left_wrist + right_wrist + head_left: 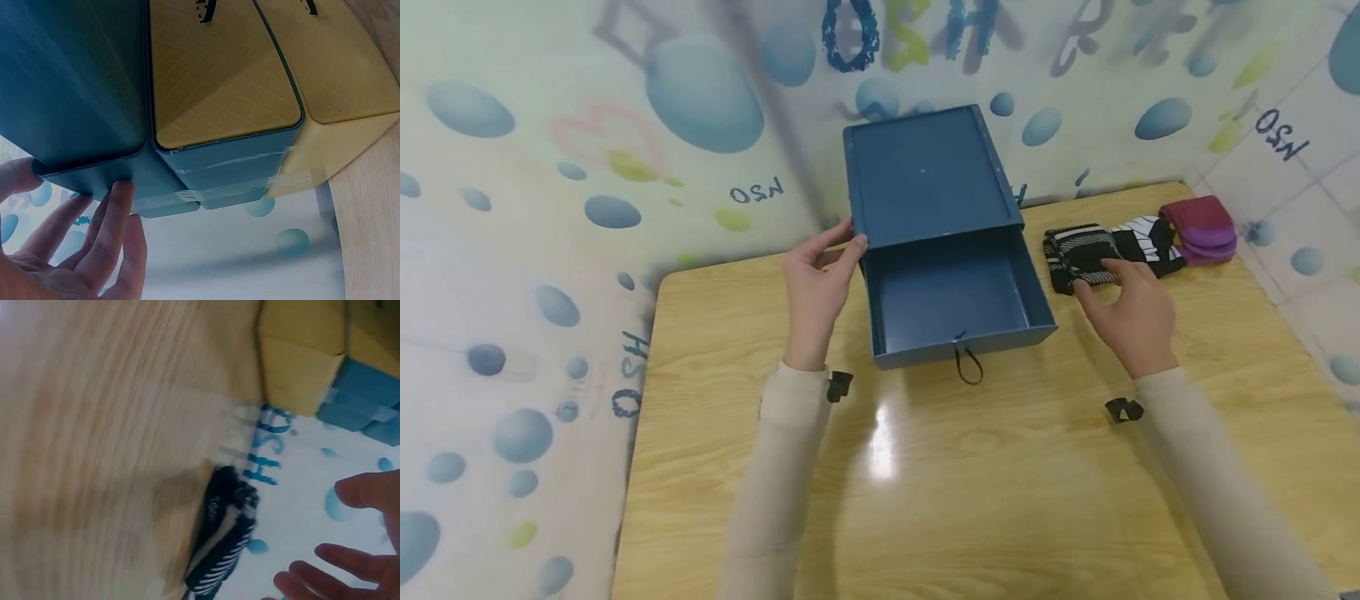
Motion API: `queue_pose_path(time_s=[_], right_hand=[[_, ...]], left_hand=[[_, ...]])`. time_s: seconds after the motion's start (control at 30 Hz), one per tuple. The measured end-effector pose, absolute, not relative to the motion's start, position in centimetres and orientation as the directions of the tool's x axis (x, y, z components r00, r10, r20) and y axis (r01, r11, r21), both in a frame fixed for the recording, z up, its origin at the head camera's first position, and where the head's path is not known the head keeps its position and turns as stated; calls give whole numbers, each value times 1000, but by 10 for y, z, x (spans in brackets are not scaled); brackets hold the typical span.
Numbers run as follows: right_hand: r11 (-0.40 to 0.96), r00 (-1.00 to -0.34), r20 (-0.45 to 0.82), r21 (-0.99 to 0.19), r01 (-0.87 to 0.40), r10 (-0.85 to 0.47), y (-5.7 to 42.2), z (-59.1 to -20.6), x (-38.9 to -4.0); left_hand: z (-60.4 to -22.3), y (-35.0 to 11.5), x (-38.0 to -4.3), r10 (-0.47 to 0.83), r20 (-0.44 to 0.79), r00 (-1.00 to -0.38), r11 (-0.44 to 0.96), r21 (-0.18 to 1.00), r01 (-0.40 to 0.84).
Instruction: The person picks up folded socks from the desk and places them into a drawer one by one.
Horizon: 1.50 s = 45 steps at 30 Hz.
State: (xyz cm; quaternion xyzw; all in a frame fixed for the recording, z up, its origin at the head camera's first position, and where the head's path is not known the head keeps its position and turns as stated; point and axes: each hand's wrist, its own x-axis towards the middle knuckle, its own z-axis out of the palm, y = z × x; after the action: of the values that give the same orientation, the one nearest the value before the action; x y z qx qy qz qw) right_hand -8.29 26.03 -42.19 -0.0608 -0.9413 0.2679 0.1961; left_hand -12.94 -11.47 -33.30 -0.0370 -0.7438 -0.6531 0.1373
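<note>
A blue drawer box (pixel 925 179) stands by the wall, its top drawer (pixel 955 292) pulled out with the bare blue bottom showing. A black loop (pixel 970 367) hangs from the drawer front. My left hand (pixel 816 283) holds the box's left edge, thumb at the top rim and fingertips (pixel 122 190) against the side. To the right of the box lies a folded black-and-white patterned sock bundle (pixel 1078 250). Just over it hovers my right hand (pixel 1131 312), thumb and fingers parted. In the right wrist view, that hand appears apart from the dark sock bundle (pixel 222 534).
Beyond the patterned bundle lie a striped black-and-white bundle (pixel 1150 242) and a red and purple one (pixel 1202 229). Tan drawer fronts (pixel 225 75) and strips of clear tape (pixel 244 187) show on the box. The wooden table (pixel 970 500) meets the patterned wall (pixel 700 192) behind.
</note>
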Motion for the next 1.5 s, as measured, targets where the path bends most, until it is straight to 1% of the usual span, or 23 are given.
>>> queue_pose_path(time_s=[0.27, 0.47, 0.73, 0.97, 1.17, 1.5], right_hand=[[871, -952, 212, -483, 95, 222, 266, -428, -116], [878, -971, 62, -442, 181, 232, 274, -431, -134], [872, -975, -54, -438, 219, 218, 283, -451, -148], [875, -973, -67, -427, 228, 221, 282, -461, -157], [889, -968, -91, -383, 250, 233, 281, -467, -165], [901, -965, -116, -348, 260, 234, 276, -461, -169]], left_hand=[[-334, -116, -131, -111, 250, -962, 155, 960, 232], [-334, -117, -129, -105, 256, -961, 159, 958, 237], [-337, -118, -128, -110, 268, -957, 160, 955, 250], [-335, -117, -129, -111, 269, -957, 155, 955, 251], [-336, -118, -131, -112, 297, -948, 155, 948, 278], [-337, -118, -131, -105, 297, -949, 153, 948, 280]])
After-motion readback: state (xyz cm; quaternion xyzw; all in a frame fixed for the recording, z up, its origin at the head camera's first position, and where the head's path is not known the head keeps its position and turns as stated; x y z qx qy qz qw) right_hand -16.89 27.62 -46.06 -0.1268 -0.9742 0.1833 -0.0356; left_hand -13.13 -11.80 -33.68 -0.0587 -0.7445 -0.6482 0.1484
